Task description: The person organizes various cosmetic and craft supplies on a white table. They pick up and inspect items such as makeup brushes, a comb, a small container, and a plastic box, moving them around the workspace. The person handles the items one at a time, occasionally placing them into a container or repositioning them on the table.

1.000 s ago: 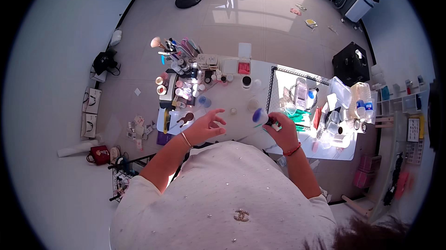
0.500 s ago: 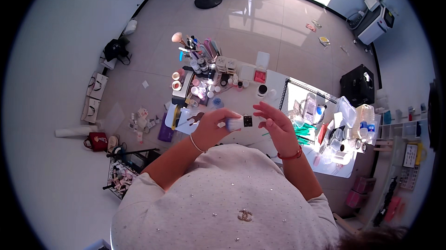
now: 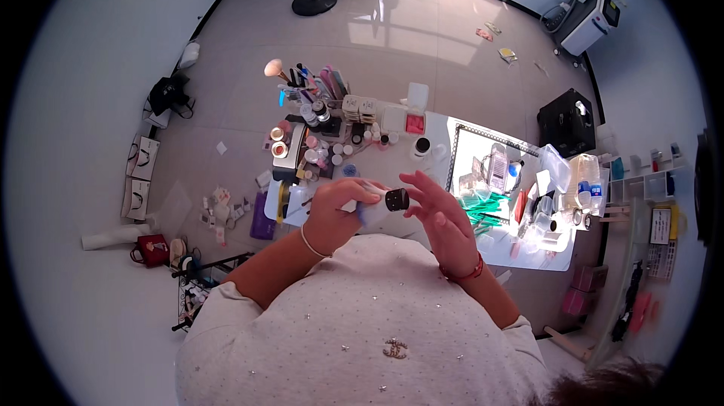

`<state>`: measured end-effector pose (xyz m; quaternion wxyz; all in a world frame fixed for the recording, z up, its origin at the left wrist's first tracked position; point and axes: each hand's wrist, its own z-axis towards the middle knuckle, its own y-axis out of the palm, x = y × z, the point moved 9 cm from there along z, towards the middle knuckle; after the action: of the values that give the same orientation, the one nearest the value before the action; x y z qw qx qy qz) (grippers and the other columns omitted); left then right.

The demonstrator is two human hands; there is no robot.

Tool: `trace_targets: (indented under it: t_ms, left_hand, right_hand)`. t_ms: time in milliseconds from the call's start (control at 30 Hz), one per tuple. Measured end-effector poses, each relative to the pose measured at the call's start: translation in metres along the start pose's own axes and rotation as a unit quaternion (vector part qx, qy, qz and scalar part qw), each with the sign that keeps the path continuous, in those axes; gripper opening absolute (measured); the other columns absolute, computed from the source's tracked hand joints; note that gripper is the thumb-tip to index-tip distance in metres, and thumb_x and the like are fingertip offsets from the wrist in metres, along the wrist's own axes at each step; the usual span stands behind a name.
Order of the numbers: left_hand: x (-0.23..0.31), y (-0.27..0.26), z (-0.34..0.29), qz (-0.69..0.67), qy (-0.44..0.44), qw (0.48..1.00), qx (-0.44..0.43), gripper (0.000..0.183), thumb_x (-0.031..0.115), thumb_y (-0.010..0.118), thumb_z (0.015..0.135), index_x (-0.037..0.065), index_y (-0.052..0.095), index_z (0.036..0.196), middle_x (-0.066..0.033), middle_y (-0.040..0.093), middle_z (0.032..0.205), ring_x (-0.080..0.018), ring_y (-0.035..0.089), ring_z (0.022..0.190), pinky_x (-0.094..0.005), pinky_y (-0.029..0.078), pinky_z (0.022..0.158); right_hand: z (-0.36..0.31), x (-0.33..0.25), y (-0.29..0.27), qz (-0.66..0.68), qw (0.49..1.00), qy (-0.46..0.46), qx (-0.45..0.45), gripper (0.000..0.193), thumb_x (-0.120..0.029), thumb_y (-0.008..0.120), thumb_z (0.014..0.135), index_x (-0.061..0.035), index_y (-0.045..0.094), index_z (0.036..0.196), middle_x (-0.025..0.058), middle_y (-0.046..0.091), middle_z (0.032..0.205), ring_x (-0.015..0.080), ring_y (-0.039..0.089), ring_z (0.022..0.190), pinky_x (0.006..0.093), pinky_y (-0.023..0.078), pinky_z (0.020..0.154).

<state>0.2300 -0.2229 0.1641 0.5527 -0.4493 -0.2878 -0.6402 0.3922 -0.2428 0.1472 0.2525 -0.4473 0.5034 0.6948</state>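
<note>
Short brush with a black cylindrical handle and white-and-blue bristles: held mid-view, handle toward 3 o'clock. Left hand: fingers curled, pinching the bristle end. Right hand: fingers spread at the handle's 3 o'clock side; contact cannot be confirmed. White cylindrical jar with black top: 1 o'clock from brush. Brush judged light; bristles soft, liable to splay; handle stiff, possibly slick. Soundest hold: handle's sides.
</note>
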Motion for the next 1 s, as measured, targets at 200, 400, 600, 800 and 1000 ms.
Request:
trace_targets:
  t_ms: [200,400,600,800,1000]
  left_hand:
    - [-0.023,-0.008,-0.010,-0.115,-0.058,0.992,-0.003,0.025,-0.016,0.067,0.075,0.004,0.059,0.086,-0.0134,0.064,0.101,-0.0264,0.063,0.105,-0.0378,0.055,0.087]
    - [-0.024,-0.017,-0.008,-0.143,-0.062,0.988,-0.003,0.026,-0.020,0.063,0.073,0.004,0.058,0.083,-0.0161,0.065,0.101,-0.0262,0.064,0.102,-0.0354,0.055,0.084]
    - [-0.030,-0.035,-0.010,-0.120,-0.063,0.991,0.011,0.027,-0.017,0.066,0.067,0.004,0.061,0.084,-0.0144,0.069,0.095,-0.0250,0.068,0.090,-0.0322,0.054,0.076]
    - [-0.026,-0.039,-0.005,0.072,-0.082,0.982,-0.152,0.030,0.000,0.071,0.073,0.007,0.066,0.102,-0.0093,0.067,0.089,-0.0223,0.065,0.082,-0.0324,0.052,0.073]
    - [-0.042,-0.052,-0.003,0.066,-0.126,0.961,-0.236,0.030,0.004,0.074,0.076,0.003,0.066,0.105,-0.0097,0.068,0.091,-0.0215,0.065,0.081,-0.0314,0.053,0.073]
  right_hand:
    - [0.002,-0.032,0.037,-0.478,0.863,-0.158,-0.047,0.057,-0.022,0.063,0.085,-0.0050,0.049,0.138,0.0226,0.037,0.146,0.0374,0.041,0.130,0.0437,0.039,0.101]
    - [0.007,-0.023,0.051,-0.503,0.849,-0.152,-0.064,0.056,-0.024,0.064,0.087,-0.0049,0.048,0.137,0.0238,0.037,0.145,0.0406,0.040,0.131,0.0444,0.036,0.104]
    - [0.019,-0.014,0.055,-0.493,0.853,-0.166,-0.033,0.059,-0.017,0.067,0.084,-0.0032,0.045,0.137,0.0230,0.042,0.141,0.0393,0.045,0.126,0.0432,0.039,0.103]
    - [0.030,0.014,0.056,-0.493,0.867,-0.061,0.030,0.068,-0.005,0.072,0.077,-0.0059,0.044,0.138,0.0164,0.057,0.125,0.0328,0.056,0.112,0.0385,0.046,0.094]
    - [0.029,0.043,0.047,-0.484,0.872,0.009,0.079,0.079,-0.003,0.076,0.072,-0.0050,0.038,0.141,0.0110,0.067,0.101,0.0279,0.063,0.095,0.0370,0.048,0.088]
